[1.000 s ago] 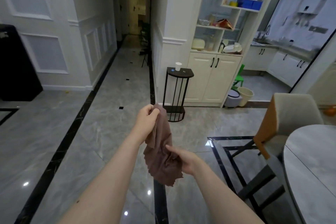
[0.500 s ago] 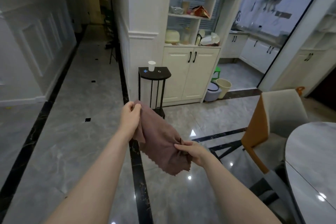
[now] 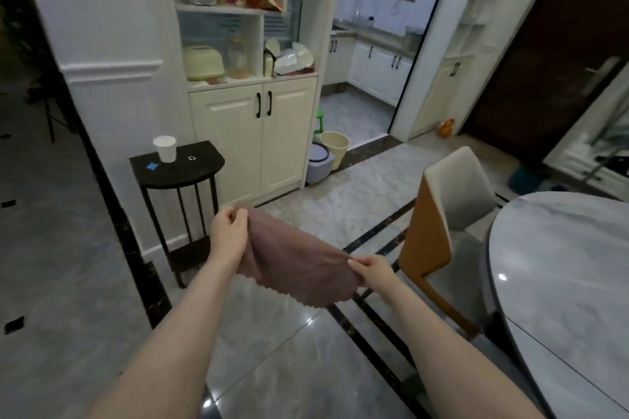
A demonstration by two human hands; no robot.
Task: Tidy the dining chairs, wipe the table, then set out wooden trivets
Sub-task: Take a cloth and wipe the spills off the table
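Observation:
A brown cloth (image 3: 299,265) hangs spread between my two hands over the floor. My left hand (image 3: 228,231) pinches its upper left corner. My right hand (image 3: 371,269) pinches its right corner, lower down. To the right stands a dining chair (image 3: 446,214) with an orange back and a grey seat pad, pushed in toward the round grey marble table (image 3: 565,275). No trivets are in view.
A small black side table (image 3: 177,167) with a white paper cup (image 3: 165,148) stands by the white wall ahead. Behind it is a cream cabinet (image 3: 255,133) with cluttered shelves. Two small bins (image 3: 328,153) sit at the kitchen doorway.
The view has swung right toward the table and chair. My hands have pulled apart, spreading the bunched cloth out flat between them.

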